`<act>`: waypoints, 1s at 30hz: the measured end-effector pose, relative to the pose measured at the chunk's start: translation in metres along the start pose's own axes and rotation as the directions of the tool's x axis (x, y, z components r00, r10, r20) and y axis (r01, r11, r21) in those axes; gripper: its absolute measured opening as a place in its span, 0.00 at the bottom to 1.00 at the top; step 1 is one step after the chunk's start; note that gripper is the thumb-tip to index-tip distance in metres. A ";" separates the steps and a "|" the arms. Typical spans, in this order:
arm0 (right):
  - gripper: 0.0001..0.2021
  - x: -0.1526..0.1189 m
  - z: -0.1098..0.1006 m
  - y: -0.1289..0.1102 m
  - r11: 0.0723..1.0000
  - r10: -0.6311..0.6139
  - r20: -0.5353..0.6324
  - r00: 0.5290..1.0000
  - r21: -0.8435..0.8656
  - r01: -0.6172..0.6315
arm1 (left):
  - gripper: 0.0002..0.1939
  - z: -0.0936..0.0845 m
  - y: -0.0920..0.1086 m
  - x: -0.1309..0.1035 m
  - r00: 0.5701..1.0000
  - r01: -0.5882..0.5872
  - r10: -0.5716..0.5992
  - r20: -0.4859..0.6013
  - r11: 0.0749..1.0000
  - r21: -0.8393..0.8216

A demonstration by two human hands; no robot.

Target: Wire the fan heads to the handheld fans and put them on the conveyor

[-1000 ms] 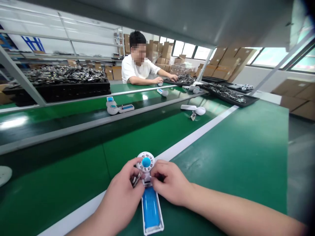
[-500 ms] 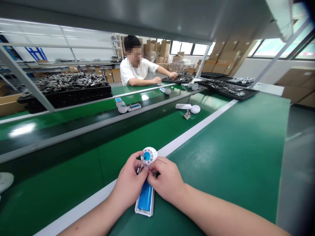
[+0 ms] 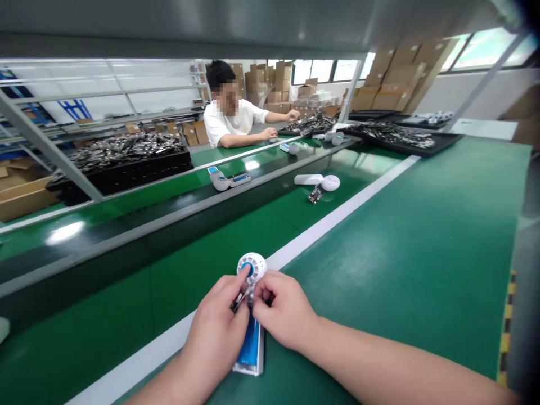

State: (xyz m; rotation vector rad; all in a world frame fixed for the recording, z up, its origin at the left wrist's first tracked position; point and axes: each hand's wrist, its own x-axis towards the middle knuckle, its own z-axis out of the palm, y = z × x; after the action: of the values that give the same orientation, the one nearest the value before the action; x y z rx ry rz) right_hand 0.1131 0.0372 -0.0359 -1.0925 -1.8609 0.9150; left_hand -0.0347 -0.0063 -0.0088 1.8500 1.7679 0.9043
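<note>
A white handheld fan body (image 3: 260,264) lies in front of me, its round slotted head pointing away. A blue disc (image 3: 250,272) sits in that head, and a blue battery (image 3: 248,350) fills the open handle. My left hand (image 3: 219,315) is closed on a small circuit board (image 3: 238,298) over the neck, its index finger reaching onto the blue disc. At the neck's right side, my right hand (image 3: 287,309) pinches with thumb and fingertips. Whatever is between those fingertips is hidden.
Another white fan body (image 3: 330,183) with a dangling circuit board (image 3: 315,194) is on the green belt (image 3: 202,236). Beyond the divider lies an open fan body (image 3: 221,181). Black trays (image 3: 405,147) hold heaped metallic parts. A person (image 3: 232,115) works opposite, below a low overhead shelf (image 3: 270,28).
My left index finger has stretched forward onto the blue disc, and the circuit board has tilted in that hand. My right hand keeps its pinch at the neck. The camera view has shifted slightly.
</note>
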 end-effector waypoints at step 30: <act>0.09 -0.013 0.017 -0.008 0.979 0.112 -0.018 0.994 -0.171 -0.113 | 0.13 0.026 -0.011 -0.016 0.923 -0.367 0.379 0.066 0.814 0.450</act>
State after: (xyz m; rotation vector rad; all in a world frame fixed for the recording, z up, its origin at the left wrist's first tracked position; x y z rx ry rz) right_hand 0.0998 0.0187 -0.0395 -1.3156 -1.9150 0.8235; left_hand -0.0238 -0.0174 -0.0370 2.5691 1.7722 0.6764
